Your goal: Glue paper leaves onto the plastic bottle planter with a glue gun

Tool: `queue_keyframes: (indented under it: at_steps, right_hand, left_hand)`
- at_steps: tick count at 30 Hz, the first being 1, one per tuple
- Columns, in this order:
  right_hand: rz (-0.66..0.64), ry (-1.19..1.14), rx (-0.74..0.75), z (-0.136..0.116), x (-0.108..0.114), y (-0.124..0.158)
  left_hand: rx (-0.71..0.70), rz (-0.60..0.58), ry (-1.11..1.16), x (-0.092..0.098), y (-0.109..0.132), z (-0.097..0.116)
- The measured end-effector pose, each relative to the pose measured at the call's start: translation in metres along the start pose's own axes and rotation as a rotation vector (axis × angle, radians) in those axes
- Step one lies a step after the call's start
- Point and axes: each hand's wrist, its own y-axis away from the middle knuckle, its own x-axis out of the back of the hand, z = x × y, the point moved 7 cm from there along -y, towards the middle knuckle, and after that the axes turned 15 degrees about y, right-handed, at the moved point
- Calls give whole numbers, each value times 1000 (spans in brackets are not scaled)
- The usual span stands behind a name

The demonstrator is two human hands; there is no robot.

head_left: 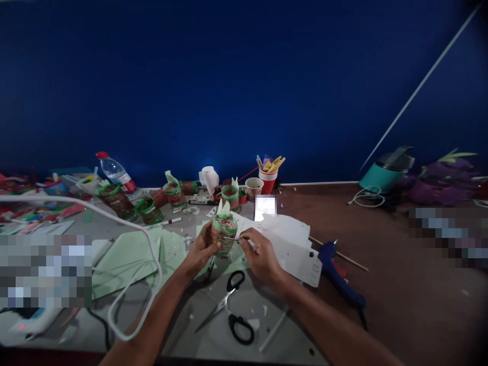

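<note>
Red cup (268, 184), one, holds yellow pieces (275, 164); I see the left hand (202, 249) grasping one green-rimmed jar (224, 227), the right hand (262, 251) pinching what looks like one thin stick (231, 239).

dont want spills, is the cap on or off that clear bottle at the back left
On: the red cap sits at the top of the clear bottle. Whether it is screwed tight, I cannot tell.

Container (225, 225) partly behind left hand (202, 249)
</note>
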Motion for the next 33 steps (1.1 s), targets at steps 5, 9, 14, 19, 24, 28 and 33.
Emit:
queue_keyframes:
  at_steps: [5, 9, 14, 19, 24, 28, 33]
  right_hand:
    - [33, 42, -22, 3, 2, 0]
    - [38, 79, -21, 5, 1, 1]
    - [50, 115, 5, 3, 2, 2]
    - [68, 120, 5, 1, 4, 4]
    - [79, 111, -3, 2, 6, 5]
    - [60, 102, -10, 0, 5, 5]
    - [40, -7, -80, 0, 6, 2]
  left_hand:
    - [19, -13, -29, -3, 1, -4]
    - [7, -45, -45, -6, 4, -6]
    - [6, -74, -66, -8, 6, -6]
    - [-3, -52, -72, -4, 3, -3]
    - [-19, -58, -107, 1, 1, -5]
    - [-26, -75, -131, -1, 1, -5]
    - [-34, -69, -210, -4, 2, 2]
